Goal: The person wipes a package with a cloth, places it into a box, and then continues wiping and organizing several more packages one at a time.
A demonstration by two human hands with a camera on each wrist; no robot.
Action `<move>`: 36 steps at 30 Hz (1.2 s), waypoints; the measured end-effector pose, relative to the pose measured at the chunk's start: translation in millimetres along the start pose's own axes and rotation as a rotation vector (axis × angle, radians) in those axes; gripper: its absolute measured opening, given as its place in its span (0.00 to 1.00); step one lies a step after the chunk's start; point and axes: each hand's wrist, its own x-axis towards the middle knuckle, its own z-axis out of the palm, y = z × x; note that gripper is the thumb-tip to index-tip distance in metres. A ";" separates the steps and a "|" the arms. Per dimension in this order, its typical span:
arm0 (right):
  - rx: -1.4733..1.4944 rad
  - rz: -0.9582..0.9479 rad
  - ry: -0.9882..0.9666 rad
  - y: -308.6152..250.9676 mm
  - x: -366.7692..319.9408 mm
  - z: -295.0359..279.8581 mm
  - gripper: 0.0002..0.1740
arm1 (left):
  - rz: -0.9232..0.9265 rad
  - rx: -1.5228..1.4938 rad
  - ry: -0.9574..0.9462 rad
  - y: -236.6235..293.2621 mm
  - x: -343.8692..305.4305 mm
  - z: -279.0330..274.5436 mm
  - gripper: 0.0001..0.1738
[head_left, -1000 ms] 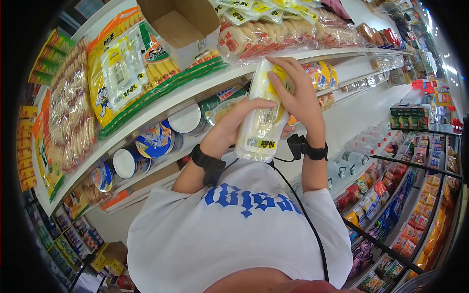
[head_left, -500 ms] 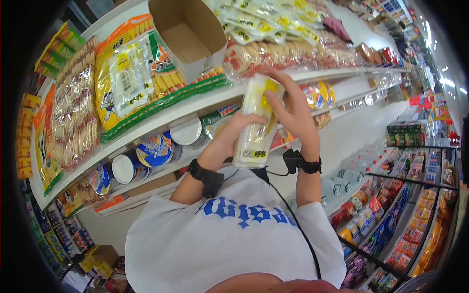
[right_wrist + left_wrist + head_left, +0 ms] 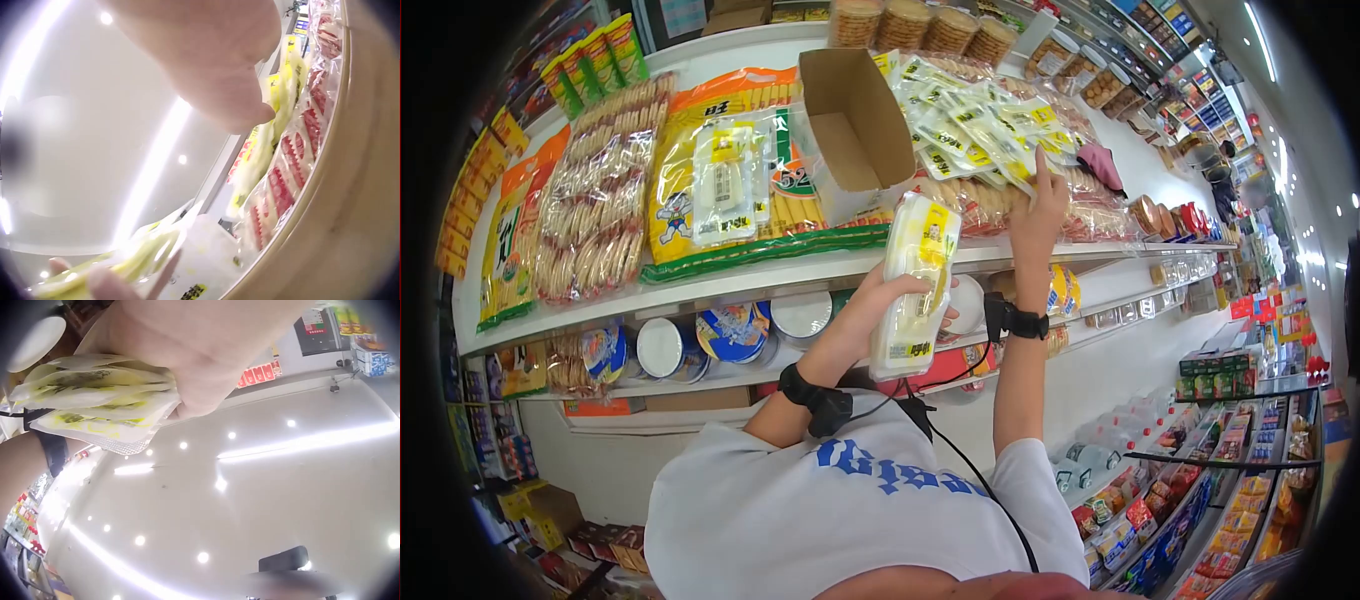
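My left hand (image 3: 868, 318) grips a stack of flat white-and-yellow snack packets (image 3: 922, 245), thumb across the top one, in front of the shelf edge. In the left wrist view the stack (image 3: 94, 400) shows several layers edge-on. My right hand (image 3: 1038, 212) reaches over the shelf, index finger extended at the near right side of a loose pile of similar packets (image 3: 975, 125). Nothing shows held in it. The right wrist view has its thumb beside the pile (image 3: 281, 106). Under the pile lie clear bags of round crackers (image 3: 975, 205).
An open cardboard box (image 3: 855, 120) stands left of the pile. Left of it, a big yellow-orange bag (image 3: 675, 215) carries a few similar packets (image 3: 725, 180). Jars (image 3: 945, 35) line the back. A pink cloth-like item (image 3: 1103, 168) lies to the right. Tubs (image 3: 735, 330) fill the lower shelf.
My right hand has left the stack and moved up and right to the pile. The left hand still holds the stack. The head view has shifted, showing more of the shelf top.
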 end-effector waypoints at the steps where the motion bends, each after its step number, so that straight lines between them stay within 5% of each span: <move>1: -0.006 -0.006 0.012 -0.7 -3.0 -4.5 0.33 | -0.007 0.002 -0.002 -0.3 0.4 -0.1 0.36; 3: -0.033 0.000 0.037 3.2 -11.7 -20.4 0.30 | -0.057 -0.057 0.007 -3.6 3.9 0.0 0.36; 8: 0.500 0.184 0.278 -22.6 -38.1 -57.8 0.26 | -0.220 -0.291 -0.055 -18.3 15.2 -6.9 0.37; 11: 0.743 0.181 0.218 -40.2 -60.2 -62.2 0.22 | -0.260 -0.455 -0.226 -20.3 21.8 -7.0 0.36; 15: 0.870 0.301 0.298 -59.3 -70.0 -79.3 0.14 | -0.248 -0.267 -0.093 -28.4 23.1 -3.5 0.34; 19: 1.485 0.326 0.271 -75.8 -72.3 -95.6 0.10 | -0.259 -0.334 -0.066 -29.4 21.6 -5.9 0.32; 21: 1.346 0.265 0.136 -65.4 -77.0 -91.9 0.09 | -0.214 -0.323 0.057 -31.6 18.2 -1.9 0.31; 25: 0.929 0.082 -0.158 -54.0 -78.1 -78.5 0.07 | -0.263 -0.334 -0.016 -17.0 19.3 4.9 0.31; 30: 0.911 0.159 -0.252 -45.9 -83.6 -56.1 0.12 | -0.258 -0.504 -0.268 -23.0 11.2 3.3 0.35; 34: 0.858 0.104 -0.342 -40.9 -78.6 -48.4 0.21 | -0.425 -0.289 -0.209 -25.6 10.8 -1.1 0.37; 36: 0.794 0.180 -0.206 -44.0 -71.6 -44.5 0.21 | -0.410 -0.263 -0.201 -25.0 10.8 -4.1 0.38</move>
